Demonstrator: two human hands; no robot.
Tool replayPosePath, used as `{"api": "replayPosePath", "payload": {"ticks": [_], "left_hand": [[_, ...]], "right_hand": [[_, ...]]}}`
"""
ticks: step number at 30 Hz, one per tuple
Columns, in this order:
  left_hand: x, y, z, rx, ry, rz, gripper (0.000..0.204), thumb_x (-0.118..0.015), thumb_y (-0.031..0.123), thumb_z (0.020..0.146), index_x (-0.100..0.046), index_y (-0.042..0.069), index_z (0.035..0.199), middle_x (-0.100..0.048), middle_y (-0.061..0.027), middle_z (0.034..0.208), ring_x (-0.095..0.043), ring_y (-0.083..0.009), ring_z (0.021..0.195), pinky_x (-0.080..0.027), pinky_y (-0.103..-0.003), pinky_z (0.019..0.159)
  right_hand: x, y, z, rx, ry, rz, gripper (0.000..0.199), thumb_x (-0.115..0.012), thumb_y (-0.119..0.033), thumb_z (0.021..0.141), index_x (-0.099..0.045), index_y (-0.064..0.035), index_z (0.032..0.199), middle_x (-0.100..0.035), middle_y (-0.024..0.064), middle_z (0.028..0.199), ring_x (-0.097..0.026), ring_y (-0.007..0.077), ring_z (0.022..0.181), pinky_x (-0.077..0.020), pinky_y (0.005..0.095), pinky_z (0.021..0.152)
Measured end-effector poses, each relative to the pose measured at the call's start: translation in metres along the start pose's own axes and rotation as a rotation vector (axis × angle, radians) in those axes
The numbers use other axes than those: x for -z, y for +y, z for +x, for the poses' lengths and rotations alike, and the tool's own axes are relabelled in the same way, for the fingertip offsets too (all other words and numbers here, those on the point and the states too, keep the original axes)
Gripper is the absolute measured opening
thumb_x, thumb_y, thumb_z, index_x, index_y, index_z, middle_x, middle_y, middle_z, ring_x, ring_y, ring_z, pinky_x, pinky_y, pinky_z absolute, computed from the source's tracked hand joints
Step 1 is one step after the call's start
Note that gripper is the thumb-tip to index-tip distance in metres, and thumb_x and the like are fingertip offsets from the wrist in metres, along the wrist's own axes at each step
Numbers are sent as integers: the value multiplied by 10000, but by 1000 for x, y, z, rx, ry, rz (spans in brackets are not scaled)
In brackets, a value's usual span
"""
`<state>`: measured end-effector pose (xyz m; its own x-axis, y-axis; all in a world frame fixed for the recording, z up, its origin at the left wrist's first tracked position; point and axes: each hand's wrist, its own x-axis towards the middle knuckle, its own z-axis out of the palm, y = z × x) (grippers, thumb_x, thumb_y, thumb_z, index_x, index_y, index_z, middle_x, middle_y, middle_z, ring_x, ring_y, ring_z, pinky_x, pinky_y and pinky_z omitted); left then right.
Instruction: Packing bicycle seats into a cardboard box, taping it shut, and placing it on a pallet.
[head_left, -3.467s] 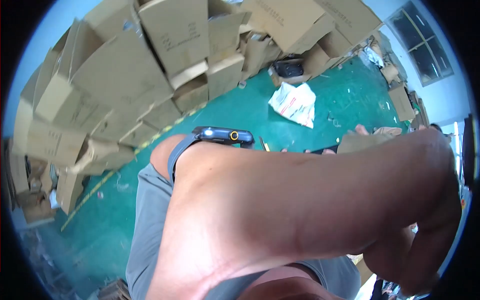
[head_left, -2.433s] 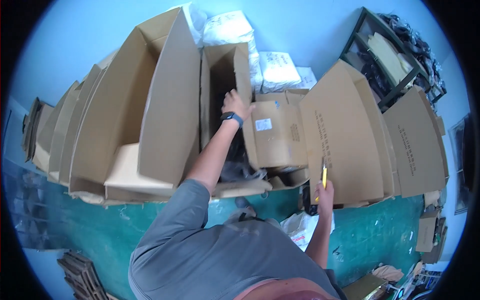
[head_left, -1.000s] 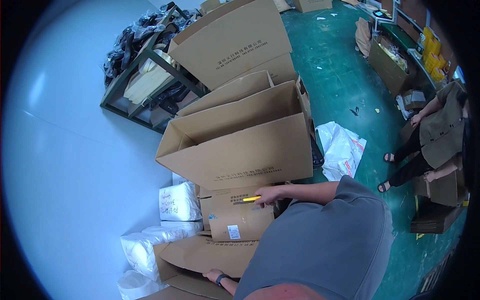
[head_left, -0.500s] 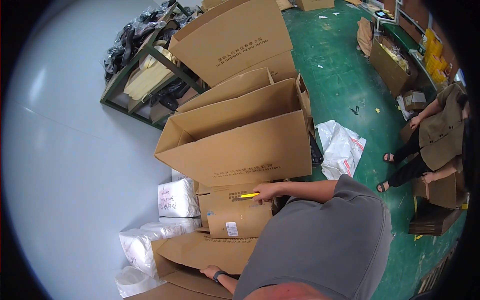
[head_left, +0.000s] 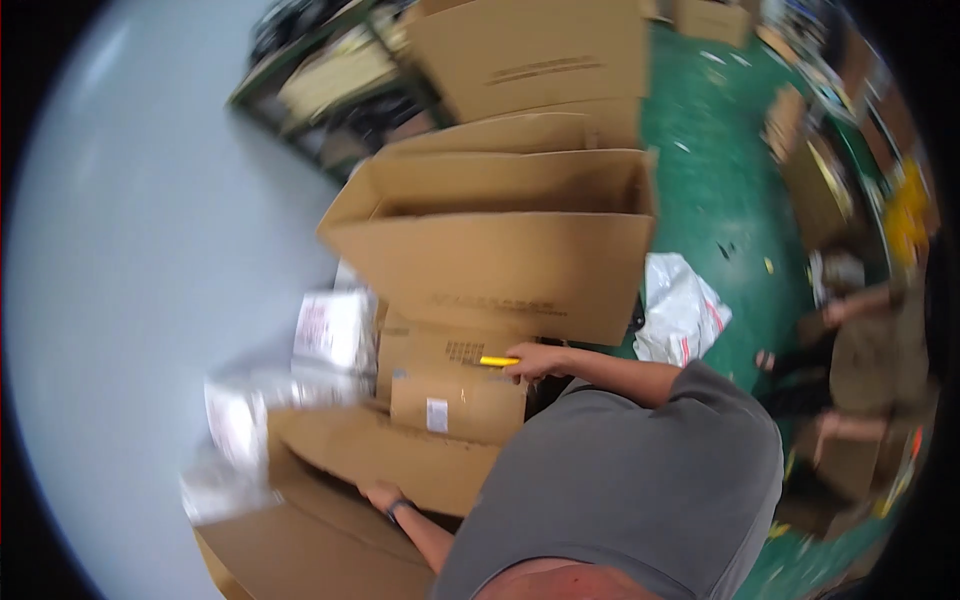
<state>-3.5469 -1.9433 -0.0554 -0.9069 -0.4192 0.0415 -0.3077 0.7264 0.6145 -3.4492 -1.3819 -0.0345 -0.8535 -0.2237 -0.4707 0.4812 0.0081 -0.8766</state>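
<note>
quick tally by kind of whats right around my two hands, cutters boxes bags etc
yellow cutter, held in the right hand: 1
small labelled cardboard box: 1
large open cardboard box just behind it: 1
flat cardboard sheet at the left hand: 1
white bag on the green floor: 1
total: 5

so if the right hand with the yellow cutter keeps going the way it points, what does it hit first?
Probably the small brown cardboard box with a white label: the right hand aims the yellow cutter along its top edge. Depth is unclear.
</note>
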Motion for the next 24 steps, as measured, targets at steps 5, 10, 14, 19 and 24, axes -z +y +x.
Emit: {"api": "replayPosePath", "payload": {"ticks": [5,10,14,19,24], "left_hand": [[1,-13,10,264,121,163,301,-580,240,1078,-626,23,1282,-764,-315,1202,-757,-485,1124,-624,-581,917],[29,65,-10,317,85,204,429,-481,210,1101,-451,94,1513,-764,-331,1170,-742,-524,1104,-591,-606,927],[46,78,-14,318,90,214,443,-462,205,1107,-439,91,1535,-762,-339,1144,-744,-516,1085,-580,-615,925],[43,64,-12,348,70,169,489,-467,202,1102,-412,54,1565,-762,-339,1135,-742,-520,1076,-573,-614,931],[41,60,12,232,49,115,592,-610,275,1056,-444,14,1561,-715,-330,1293,-711,-519,1150,-564,-603,986]], "right_hand": [[-11,-24,-1,-40,-83,112,191,-685,-236,1033,-604,-67,994,-613,18,757,-465,93,528,-386,290,479],[-26,-45,-2,-148,-171,112,168,-655,-203,1066,-561,-74,1014,-568,12,754,-457,78,542,-356,274,475],[-46,-54,2,-151,-181,74,162,-636,-201,1085,-559,-75,1019,-574,10,777,-453,76,555,-361,270,501],[-63,-41,6,-164,-179,13,117,-620,-174,1073,-596,-61,1054,-617,19,781,-511,99,577,-424,274,525],[-60,1,23,-169,-120,-119,62,-607,-124,1026,-614,-62,1029,-644,47,783,-546,126,567,-455,311,499]]}}
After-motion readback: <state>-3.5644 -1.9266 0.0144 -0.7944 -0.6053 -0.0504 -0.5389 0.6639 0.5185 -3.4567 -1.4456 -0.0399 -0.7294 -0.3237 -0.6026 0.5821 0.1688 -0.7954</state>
